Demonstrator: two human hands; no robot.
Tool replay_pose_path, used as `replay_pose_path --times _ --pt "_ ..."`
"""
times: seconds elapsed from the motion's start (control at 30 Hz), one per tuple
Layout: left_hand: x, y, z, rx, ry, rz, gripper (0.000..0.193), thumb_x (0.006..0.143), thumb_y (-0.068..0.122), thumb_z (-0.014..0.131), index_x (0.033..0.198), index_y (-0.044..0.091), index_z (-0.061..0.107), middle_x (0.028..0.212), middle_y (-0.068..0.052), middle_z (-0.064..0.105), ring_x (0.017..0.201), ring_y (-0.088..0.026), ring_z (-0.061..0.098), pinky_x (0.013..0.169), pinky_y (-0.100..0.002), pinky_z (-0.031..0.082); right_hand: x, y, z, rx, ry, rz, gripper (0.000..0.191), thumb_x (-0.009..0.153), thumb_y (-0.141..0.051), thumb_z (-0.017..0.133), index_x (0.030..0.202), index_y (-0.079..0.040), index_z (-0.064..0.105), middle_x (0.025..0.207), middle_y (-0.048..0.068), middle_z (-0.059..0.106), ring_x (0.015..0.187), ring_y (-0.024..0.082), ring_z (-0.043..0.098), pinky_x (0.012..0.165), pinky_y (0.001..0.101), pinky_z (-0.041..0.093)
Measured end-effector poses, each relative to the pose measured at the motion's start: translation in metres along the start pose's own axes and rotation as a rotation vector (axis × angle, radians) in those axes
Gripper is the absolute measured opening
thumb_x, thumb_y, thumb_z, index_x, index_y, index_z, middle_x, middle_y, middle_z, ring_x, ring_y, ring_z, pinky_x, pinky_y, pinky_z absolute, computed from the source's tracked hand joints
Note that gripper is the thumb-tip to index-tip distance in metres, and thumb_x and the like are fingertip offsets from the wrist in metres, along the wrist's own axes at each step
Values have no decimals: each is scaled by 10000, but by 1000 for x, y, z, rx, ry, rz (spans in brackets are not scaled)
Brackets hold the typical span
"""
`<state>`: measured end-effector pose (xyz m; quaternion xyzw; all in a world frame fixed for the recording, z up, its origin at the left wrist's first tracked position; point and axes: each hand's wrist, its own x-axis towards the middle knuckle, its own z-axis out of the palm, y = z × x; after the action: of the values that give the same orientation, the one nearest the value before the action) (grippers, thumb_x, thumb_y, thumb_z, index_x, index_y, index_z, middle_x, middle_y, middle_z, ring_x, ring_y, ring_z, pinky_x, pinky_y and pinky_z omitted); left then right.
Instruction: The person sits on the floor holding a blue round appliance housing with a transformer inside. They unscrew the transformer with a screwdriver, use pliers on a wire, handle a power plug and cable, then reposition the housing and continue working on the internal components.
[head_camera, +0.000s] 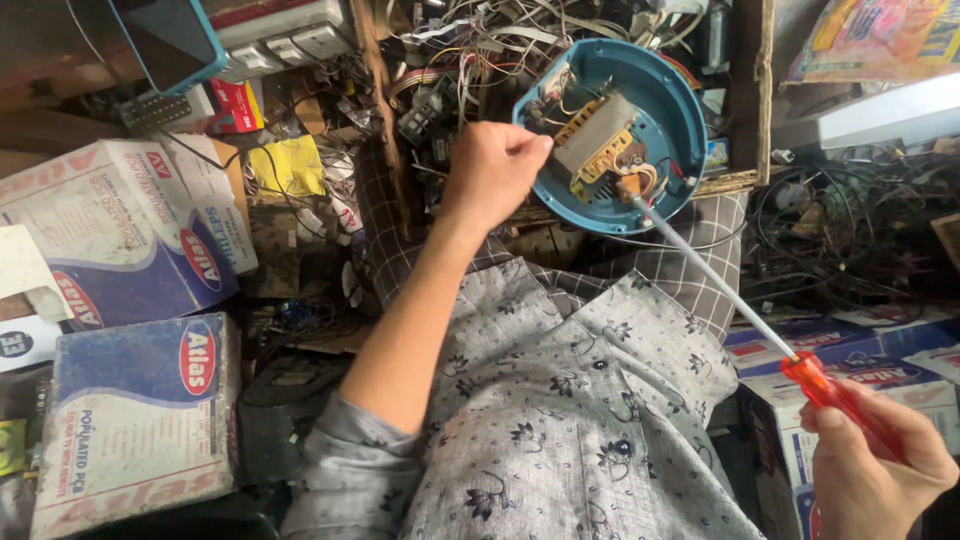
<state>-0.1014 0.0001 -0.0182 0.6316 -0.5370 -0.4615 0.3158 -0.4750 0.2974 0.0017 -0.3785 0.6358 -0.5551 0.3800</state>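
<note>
Propped on the person's knees sits the round blue housing (668, 110), open side up, its transformer (598, 135) bolted inside. The left hand (492, 172) pinches the rim to steady it. The right hand (872, 468) is clenched round a long red-handled screwdriver (745, 320), its tip down beside the transformer. Seemingly a fastening is being worked; turning needs the tip seated square.

Left hand (492, 170) pinched — right hand (875, 470) gripping.
</note>
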Motion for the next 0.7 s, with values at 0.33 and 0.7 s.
replay_pose_path --times 0.33,0.7 --pt "23 19 -37 -254 -285 -415 199 893 142 717 934 -53 714 571 -21 593 373 -39 446 310 -229 282 -8 7 56 0 56 -21 202 1021 188 715 1204 136 645 1135 251 708 943 236 725 918 324 618" --pt "35 20 -49 -242 -335 -499 155 867 111 730 934 -20 682 606 7 581 392 -22 433 331 -217 260 -8 17 80 62 90 85 193 1017 132 722 1198 125 655 1110 236 715 904 222 733 854 303 619"
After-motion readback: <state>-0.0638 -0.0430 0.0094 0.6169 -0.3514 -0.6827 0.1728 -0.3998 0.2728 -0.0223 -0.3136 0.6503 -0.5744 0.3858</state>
